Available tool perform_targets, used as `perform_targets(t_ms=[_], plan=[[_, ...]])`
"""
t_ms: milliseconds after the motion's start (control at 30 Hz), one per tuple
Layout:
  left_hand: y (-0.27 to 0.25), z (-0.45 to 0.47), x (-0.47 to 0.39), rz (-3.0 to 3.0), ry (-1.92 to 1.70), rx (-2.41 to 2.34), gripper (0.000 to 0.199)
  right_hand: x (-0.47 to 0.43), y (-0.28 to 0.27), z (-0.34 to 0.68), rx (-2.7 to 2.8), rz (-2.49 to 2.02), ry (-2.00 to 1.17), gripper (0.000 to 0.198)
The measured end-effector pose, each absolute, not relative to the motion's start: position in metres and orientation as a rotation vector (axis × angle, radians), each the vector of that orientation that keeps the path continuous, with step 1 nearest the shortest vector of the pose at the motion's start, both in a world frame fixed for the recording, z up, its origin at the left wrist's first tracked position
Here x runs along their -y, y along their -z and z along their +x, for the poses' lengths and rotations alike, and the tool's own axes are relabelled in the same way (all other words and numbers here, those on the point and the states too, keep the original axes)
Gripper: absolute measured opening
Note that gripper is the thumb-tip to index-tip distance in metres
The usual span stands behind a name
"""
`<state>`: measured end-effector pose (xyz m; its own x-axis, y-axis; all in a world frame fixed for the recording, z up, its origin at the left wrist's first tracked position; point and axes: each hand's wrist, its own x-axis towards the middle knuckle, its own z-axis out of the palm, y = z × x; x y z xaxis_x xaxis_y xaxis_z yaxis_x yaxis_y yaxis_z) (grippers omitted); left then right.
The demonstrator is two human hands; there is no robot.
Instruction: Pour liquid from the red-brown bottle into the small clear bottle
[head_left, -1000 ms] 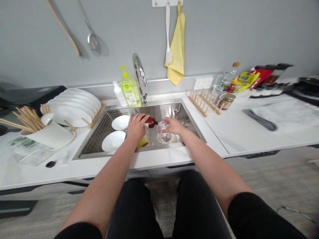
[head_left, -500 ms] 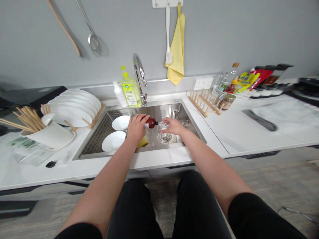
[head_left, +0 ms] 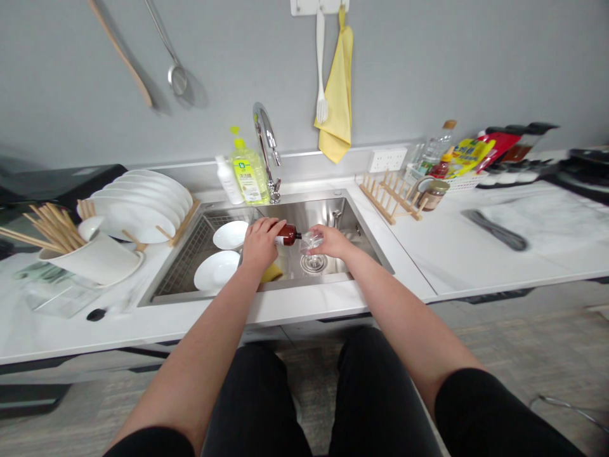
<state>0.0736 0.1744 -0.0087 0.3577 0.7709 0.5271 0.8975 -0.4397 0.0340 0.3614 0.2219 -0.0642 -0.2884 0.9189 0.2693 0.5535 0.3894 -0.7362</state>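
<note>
Over the steel sink, my left hand is wrapped round a brown bottle tipped onto its side, its dark neck pointing right. My right hand is closed on a small clear cup, held right at the bottle's mouth. Whether neck and cup touch I cannot tell, nor does any liquid show. Below the cup lies the round drain. To the left, two white plates rest in the sink, and a yellow sponge or cloth shows partly behind my left hand.
A chrome faucet rises behind the sink beside a green soap bottle. On the left stand racked white plates and a white utensil holder. A wooden rack and jar are on the right.
Almost nothing differs. Both hands keep their hold on the bottle and the cup, and the cup looks tilted slightly differently.
</note>
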Motion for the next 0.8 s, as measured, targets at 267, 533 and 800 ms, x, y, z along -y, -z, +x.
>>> perform_targets(t_ms=[267,533,800], plan=[[0.0079,0.0736,-0.1736,-2.367,0.697,1.499,0.074,-0.2219,0.0648,0.3618,1.953,-1.253,-0.696,0.082],[0.0080,0.0740,-0.1737,-2.372,0.705,1.531,0.076,-0.2218,0.0648,0.3613,1.925,-1.238,-0.717,0.082],[0.0075,0.0737,-0.1745,-2.368,0.712,1.546,0.073,-0.2238,0.0672,0.3598,1.879,-1.217,-0.779,0.080]])
